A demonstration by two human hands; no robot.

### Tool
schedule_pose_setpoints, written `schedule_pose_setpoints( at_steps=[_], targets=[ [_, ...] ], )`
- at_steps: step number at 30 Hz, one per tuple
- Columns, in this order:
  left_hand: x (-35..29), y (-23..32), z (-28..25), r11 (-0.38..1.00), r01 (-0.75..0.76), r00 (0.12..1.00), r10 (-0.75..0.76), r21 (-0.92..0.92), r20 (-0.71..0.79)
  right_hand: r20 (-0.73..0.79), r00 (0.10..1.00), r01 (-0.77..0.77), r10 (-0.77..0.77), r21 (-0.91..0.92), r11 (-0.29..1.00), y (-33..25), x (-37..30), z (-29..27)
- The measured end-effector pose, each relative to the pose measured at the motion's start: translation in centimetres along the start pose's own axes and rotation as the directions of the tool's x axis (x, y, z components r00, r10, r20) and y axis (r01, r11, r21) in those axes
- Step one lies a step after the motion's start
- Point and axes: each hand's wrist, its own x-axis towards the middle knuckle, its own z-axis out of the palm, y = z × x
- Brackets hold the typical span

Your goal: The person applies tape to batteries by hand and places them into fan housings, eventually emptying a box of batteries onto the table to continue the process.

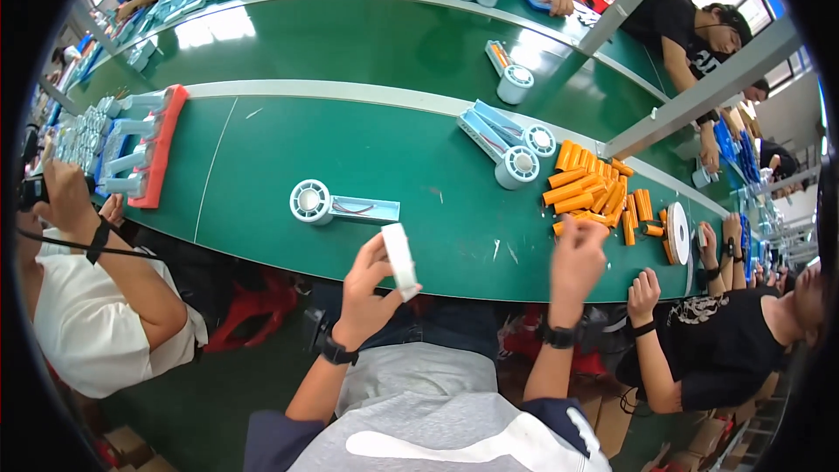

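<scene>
Left fingers (370,251) pinch white flat oblong piece (399,260); right fingers (584,238) blurred, can't tell if pinching, near orange cylinders (574,202).

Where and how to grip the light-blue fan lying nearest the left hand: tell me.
Probably around its round head, coming from the left: that side is free, while the open handle runs to the right with thin wires exposed inside.

No legible lettering; white print (696,308) on black shirt (734,351), lower right, unreadable.
</scene>
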Motion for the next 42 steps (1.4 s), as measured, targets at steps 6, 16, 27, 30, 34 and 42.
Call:
schedule_pose_setpoints(
  at_steps=[6, 16, 27, 30, 34, 42],
  targets=[
    [2.6, -0.3, 4.2, 0.967, -0.242, 0.965, 0.23, 0.085, 0.129, -0.004, 0.997, -0.075, 0.076, -0.128, 0.989, 3.9, 2.6, 1.3],
    [2.6, 0.2, 2.6, 0.935, -0.175, 0.978, 0.13, 0.308, 0.163, 0.295, 0.944, -0.192, -0.148, 0.855, 0.481, 2.7, -2.3, 4.2],
    [2.8, 0.5, 1.4, 0.976, -0.034, 0.971, -0.019, 0.215, 0.238, 0.334, 0.761, 0.368, -0.556, 0.483, 0.795, 1.1, -2.3, 1.3],
    [3.2, 0.5, 1.6, 0.974, -0.144, 0.972, 0.106, 0.176, 0.208, 0.513, 0.665, 0.368, -0.542, 0.407, 0.836, -0.5, -2.3, 1.3],
    [3.8, 0.8, 1.4, 0.92, -0.286, 0.93, 0.199, 0.27, 0.308, 0.384, 0.553, 0.708, -0.739, 0.251, 0.66, -0.4, -2.3, 2.3],
    [6.1, 2.1, -1.1, 0.685, -0.652, 0.705, 0.392, 0.324, 0.591, 0.667, 0.384, 0.158, -0.638, 0.633, 0.758, -5.6, 0.6, -2.8]
  ],
)
